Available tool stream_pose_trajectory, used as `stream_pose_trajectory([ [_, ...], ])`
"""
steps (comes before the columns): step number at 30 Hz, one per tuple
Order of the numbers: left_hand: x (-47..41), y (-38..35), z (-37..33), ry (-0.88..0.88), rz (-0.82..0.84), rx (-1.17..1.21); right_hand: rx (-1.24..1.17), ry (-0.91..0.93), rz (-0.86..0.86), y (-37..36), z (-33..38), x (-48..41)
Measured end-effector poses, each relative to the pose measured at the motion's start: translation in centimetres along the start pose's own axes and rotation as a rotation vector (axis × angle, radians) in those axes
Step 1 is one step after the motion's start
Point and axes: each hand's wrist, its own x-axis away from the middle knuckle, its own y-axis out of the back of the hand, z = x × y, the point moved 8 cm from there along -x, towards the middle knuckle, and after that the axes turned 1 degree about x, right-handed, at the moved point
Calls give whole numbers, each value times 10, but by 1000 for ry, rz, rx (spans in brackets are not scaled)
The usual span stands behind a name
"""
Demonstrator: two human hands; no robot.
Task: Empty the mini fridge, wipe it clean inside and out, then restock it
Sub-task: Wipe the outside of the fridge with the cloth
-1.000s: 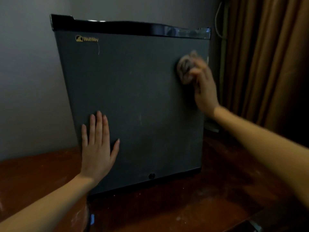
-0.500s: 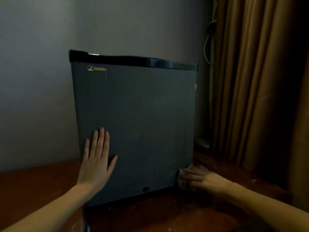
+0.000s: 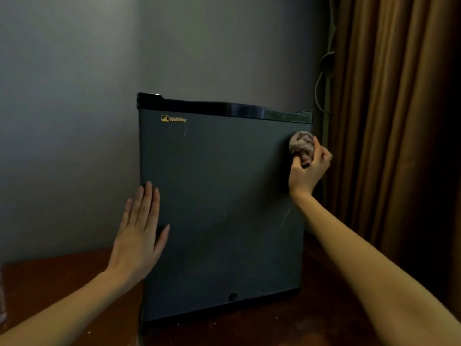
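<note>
A dark grey mini fridge (image 3: 219, 196) stands with its door closed on a brown wooden table (image 3: 274, 328). It has a black top band and a small gold logo at the upper left. My left hand (image 3: 139, 236) lies flat, fingers straight, against the door's lower left edge. My right hand (image 3: 309, 168) grips a crumpled pale cloth (image 3: 300, 144) and holds it against the door's upper right edge. The fridge's inside is hidden.
A grey wall stands behind and to the left of the fridge. Brown curtains (image 3: 389, 121) hang close on the right, with a pale cable (image 3: 320, 78) running down between them and the wall.
My right hand with the cloth has gone from the door's bottom right corner up to its upper right edge. My left hand stays flat on the door. The view has drawn back.
</note>
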Motion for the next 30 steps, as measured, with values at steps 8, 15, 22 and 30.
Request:
stream_pose_trajectory([
  [8, -9, -6, 14, -18, -21, 74, -238, -49, -80, -39, 26, 22],
  [15, -8, -3, 16, -62, -29, 151, -215, 207, 96, -124, 134, 101],
  [22, 13, 7, 49, 236, -74, 254, -162, 689, 471, -173, 178, 184],
  [30, -9, 15, 21, 89, -66, 347, 47, 1153, 781, -115, 101, 123],
])
